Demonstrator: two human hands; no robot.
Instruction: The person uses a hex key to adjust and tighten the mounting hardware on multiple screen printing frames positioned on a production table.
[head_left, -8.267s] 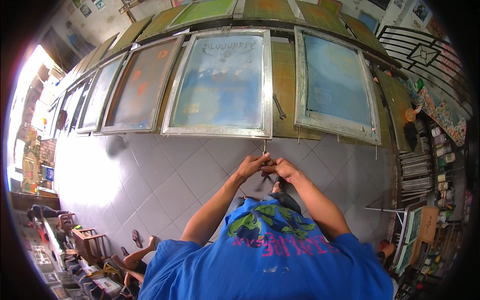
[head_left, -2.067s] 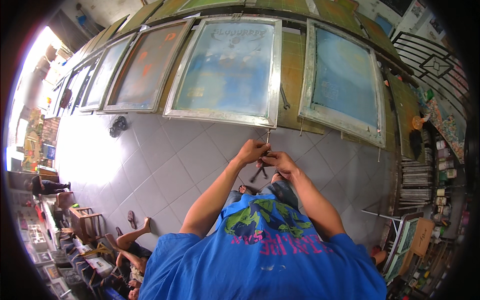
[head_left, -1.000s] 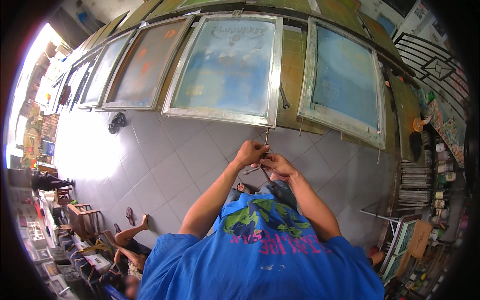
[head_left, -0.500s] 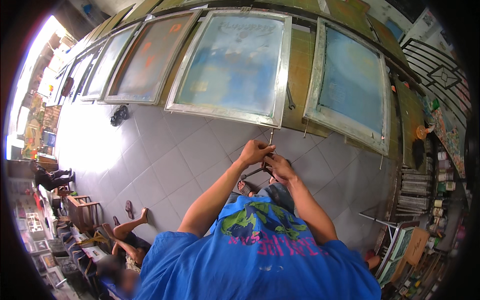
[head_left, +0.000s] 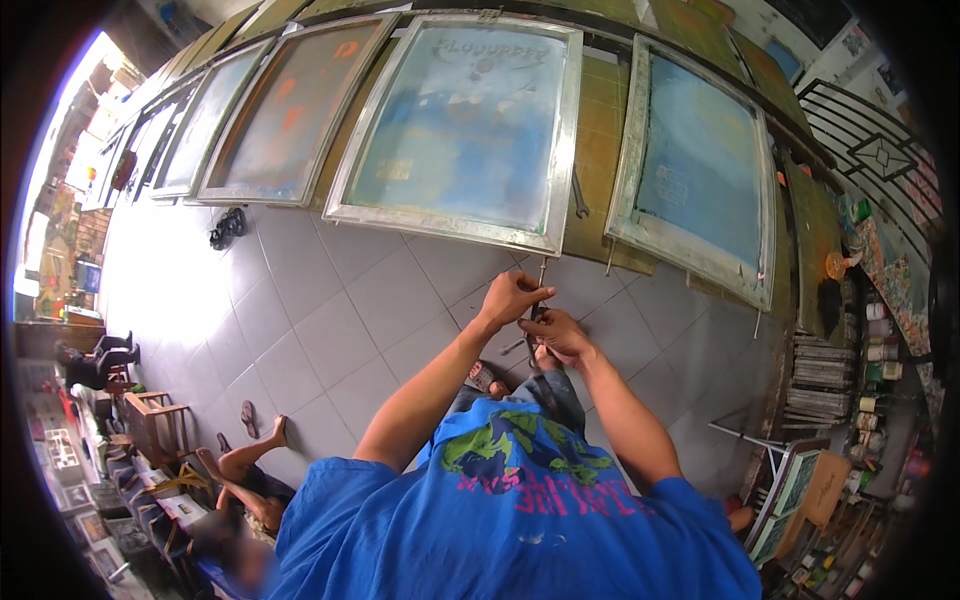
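A thin metal rod (head_left: 541, 270) hangs from the front edge of the centre silver screen frame (head_left: 564, 185), which holds pale blue mesh. My left hand (head_left: 510, 300) is closed on the rod just below that edge, thumb and fingers pinched. Just below and right of it, my right hand (head_left: 562, 337) grips a dark wrench-like metal tool (head_left: 532, 350), partly hidden by the fingers; another bar angles down-left from there. A loose open-ended spanner (head_left: 580, 200) lies on the olive board (head_left: 600, 120) right of the centre frame.
More framed screens (head_left: 689, 165) line the bench. Black footwear (head_left: 228, 228) and sandals (head_left: 250, 418) lie on the tiled floor (head_left: 340, 320). A barelegged person (head_left: 240, 462) sits lower left, a dark-clothed person (head_left: 95, 360) farther back. Shelves of cans (head_left: 882, 355) and a folded metal-legged table (head_left: 775, 510) stand right.
The screens sit higher in the picture than 8.3 seconds ago. My hands remain together at the rod, my left now slightly higher. The dark tools below my fingers have swung and changed angle.
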